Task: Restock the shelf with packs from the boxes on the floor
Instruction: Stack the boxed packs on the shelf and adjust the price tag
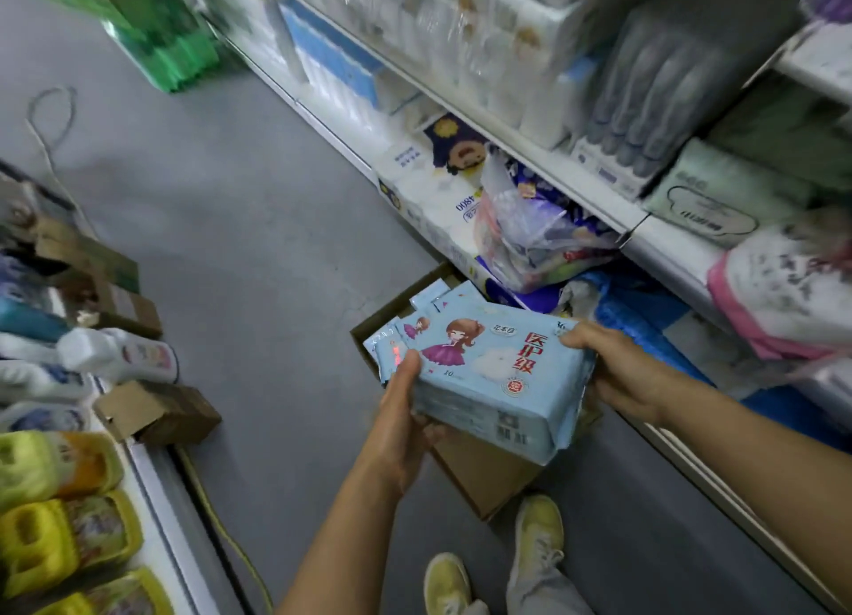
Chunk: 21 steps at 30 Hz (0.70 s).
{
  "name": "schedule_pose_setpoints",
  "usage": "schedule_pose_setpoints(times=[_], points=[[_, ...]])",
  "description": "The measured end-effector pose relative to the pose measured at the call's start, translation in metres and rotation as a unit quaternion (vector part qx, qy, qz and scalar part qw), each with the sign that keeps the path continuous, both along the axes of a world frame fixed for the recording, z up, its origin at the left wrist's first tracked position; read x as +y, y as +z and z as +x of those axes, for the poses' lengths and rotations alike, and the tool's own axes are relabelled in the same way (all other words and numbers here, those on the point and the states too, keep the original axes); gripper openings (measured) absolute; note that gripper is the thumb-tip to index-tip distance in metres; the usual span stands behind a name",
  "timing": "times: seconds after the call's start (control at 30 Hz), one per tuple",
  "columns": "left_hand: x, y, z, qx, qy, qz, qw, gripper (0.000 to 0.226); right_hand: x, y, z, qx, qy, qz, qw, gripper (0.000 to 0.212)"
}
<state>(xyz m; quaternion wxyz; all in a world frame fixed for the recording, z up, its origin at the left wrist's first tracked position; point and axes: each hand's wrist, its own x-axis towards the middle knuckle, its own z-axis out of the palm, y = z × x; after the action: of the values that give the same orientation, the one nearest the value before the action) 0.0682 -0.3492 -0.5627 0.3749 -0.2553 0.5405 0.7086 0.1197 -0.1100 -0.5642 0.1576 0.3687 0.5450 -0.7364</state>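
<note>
A stack of light blue packs [498, 374] with a cartoon girl and red characters is held between both hands above a brown cardboard box [484, 471] on the floor. My left hand [405, 411] grips the stack's near left edge, thumb on top. My right hand [613, 370] clasps its right end. More of the same blue packs [438, 298] lie inside the box behind the stack. The white shelf [594, 190] runs along the right, loaded with tissue and paper goods.
A clear plastic bag [530, 232] of goods and blue packaging [641, 319] sit on the lowest shelf level beside the box. On the left, a low shelf holds bottles [120, 354], small cardboard boxes [156, 411] and yellow packs [55, 536]. Grey floor [258, 227] lies between. My yellow shoes [537, 536] stand by the box.
</note>
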Motion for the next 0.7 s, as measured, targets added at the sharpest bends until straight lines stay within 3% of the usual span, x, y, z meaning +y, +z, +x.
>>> schedule_pose_setpoints(times=[0.1,0.17,0.23,0.27,0.3,0.4,0.43,0.47,0.53,0.57,0.63,0.7], points=[[-0.014,0.047,-0.005,0.032,-0.011,0.035,0.999,0.04,-0.008,0.043,0.001,0.017,-0.049,-0.01,0.999,0.049],[-0.025,0.071,-0.006,0.099,-0.052,0.01,0.994,0.031,-0.01,0.07,0.003,0.029,-0.066,-0.012,0.997,0.033],[-0.037,0.091,-0.005,0.242,-0.107,-0.068,0.962,0.055,-0.009,0.101,0.006,0.042,-0.077,-0.007,0.996,0.027],[-0.042,0.102,-0.006,0.34,-0.147,-0.133,0.919,0.073,-0.008,0.116,0.009,0.045,-0.083,-0.004,0.996,0.028],[-0.045,0.112,-0.007,0.444,-0.199,-0.202,0.85,0.09,-0.007,0.129,0.011,0.047,-0.088,-0.003,0.995,0.032],[-0.043,0.142,-0.012,0.676,-0.327,-0.33,0.571,0.123,-0.005,0.171,0.018,0.047,-0.08,0.016,0.996,0.047],[-0.04,0.152,-0.013,0.719,-0.333,-0.335,0.51,0.125,-0.006,0.185,0.021,0.05,-0.067,0.019,0.996,0.046],[-0.036,0.165,-0.014,0.751,-0.328,-0.32,0.475,0.121,-0.006,0.199,0.024,0.053,-0.054,0.024,0.997,0.037],[-0.029,0.19,-0.014,0.786,-0.303,-0.263,0.471,0.101,-0.012,0.228,0.03,0.055,-0.038,0.031,0.997,0.016],[-0.026,0.199,-0.015,0.784,-0.293,-0.234,0.494,0.092,-0.013,0.241,0.033,0.05,-0.038,0.043,0.997,0.02],[-0.022,0.221,-0.015,0.726,-0.303,-0.189,0.588,0.086,-0.013,0.264,0.038,0.048,-0.032,0.075,0.995,0.032],[-0.022,0.248,-0.011,0.581,-0.325,-0.115,0.737,0.089,-0.012,0.289,0.044,0.056,-0.027,0.091,0.994,0.055]])
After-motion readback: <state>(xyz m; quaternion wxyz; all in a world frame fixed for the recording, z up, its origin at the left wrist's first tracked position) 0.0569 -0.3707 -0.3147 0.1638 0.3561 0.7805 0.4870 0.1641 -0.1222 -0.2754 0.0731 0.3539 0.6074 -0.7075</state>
